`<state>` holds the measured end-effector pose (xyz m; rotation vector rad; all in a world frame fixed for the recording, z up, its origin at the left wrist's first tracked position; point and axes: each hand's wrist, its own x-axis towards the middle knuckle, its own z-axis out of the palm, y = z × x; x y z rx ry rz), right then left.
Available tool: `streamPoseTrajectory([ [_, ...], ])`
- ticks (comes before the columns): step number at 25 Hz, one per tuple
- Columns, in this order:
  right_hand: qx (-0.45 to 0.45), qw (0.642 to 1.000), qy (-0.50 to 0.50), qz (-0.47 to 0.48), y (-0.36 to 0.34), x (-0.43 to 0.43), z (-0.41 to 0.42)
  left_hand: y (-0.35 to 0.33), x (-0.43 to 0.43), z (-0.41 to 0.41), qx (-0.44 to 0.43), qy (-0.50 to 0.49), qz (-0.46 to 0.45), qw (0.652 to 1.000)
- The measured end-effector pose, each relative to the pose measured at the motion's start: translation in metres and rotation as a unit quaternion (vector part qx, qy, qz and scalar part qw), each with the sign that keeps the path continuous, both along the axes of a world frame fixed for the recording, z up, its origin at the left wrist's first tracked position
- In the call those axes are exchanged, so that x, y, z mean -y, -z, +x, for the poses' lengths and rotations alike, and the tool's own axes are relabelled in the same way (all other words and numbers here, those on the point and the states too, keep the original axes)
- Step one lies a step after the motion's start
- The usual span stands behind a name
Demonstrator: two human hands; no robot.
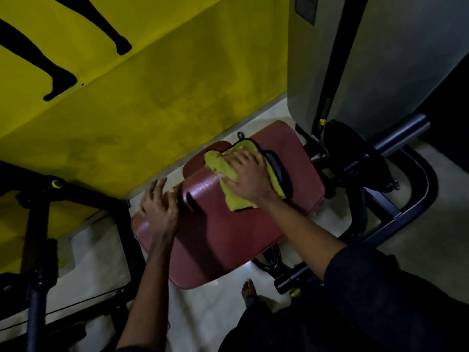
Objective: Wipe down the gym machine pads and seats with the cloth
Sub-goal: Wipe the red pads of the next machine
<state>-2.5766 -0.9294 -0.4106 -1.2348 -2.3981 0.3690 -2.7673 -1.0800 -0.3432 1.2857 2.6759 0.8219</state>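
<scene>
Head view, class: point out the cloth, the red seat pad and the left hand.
cloth (219, 165), head view, bunched left corner.
red seat pad (223, 240), head view, bare middle.
left hand (158, 208), head view, back of hand.

Dimly lit. Yellow wall (152, 85) with painted black leg silhouettes (61, 80) behind; pale floor (101, 262) below; grey machine casing (380, 59) right, black tubular frame (35, 250) left.
</scene>
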Motion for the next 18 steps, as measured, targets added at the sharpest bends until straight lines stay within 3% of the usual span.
streamPoseTrajectory([
  [3, -0.021, 0.994, 0.11, 0.0, 0.006, -0.031, 0.046, 0.027, 0.0, -0.002, 0.024, 0.055, -0.083, 0.995],
  [6, -0.024, 0.984, 0.179, -0.008, 0.008, -0.036, 0.051, 0.043, 0.003, -0.008, 0.015, 0.07, -0.106, 0.992],
  [10, 0.04, 0.998, -0.007, 0.044, 0.02, -0.033, 0.073, 0.044, -0.002, -0.004, 0.004, 0.049, -0.104, 0.993],
  [11, 0.031, 0.998, -0.01, 0.052, 0.021, -0.044, 0.084, 0.044, -0.005, -0.002, 0.004, 0.047, -0.107, 0.993],
  [15, -0.081, 0.977, 0.194, -0.032, 0.018, -0.073, 0.111, 0.045, -0.014, 0.003, -0.013, 0.062, -0.132, 0.989],
  [18, -0.073, 0.963, 0.259, -0.031, 0.023, -0.056, 0.095, 0.041, -0.029, 0.014, -0.021, 0.093, -0.134, 0.986],
])
